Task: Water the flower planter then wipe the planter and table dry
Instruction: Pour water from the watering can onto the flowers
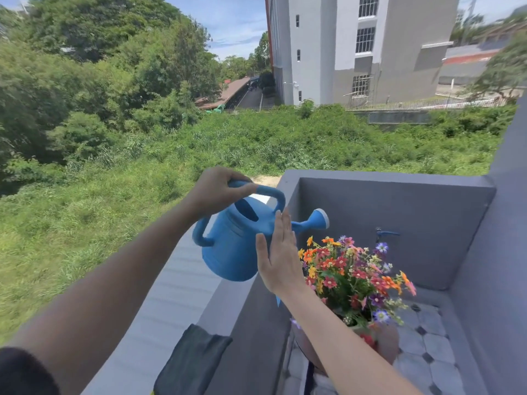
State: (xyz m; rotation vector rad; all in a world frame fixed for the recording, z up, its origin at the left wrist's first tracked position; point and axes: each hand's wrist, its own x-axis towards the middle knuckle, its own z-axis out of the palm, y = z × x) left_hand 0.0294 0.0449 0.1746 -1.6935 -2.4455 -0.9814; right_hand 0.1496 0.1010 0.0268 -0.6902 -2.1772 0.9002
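Flowers of many colours in a pinkish round planter (pixel 387 346) are sitting on the tiled balcony floor (pixel 427 332). Left hand (pixel 216 192) is gripping the blue plastic watering can (pixel 239 240) (top handle), spout pointing over the blooms; right hand (pixel 278 258) is lying flat and open against its side.

Left hand (pixel 212 192) grips watering can (pixel 236 240) handle (right hand (pixel 278 258) flat alongside) beside flowers (pixel 350 269).

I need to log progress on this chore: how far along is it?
Nothing looks finished. In hand: the left hand grips the blue watering can by its top handle, the open right hand steadying it, its spout beside the flowers; no water shows. Left: pouring, then wiping, with the dark cloth unused on the ledge.
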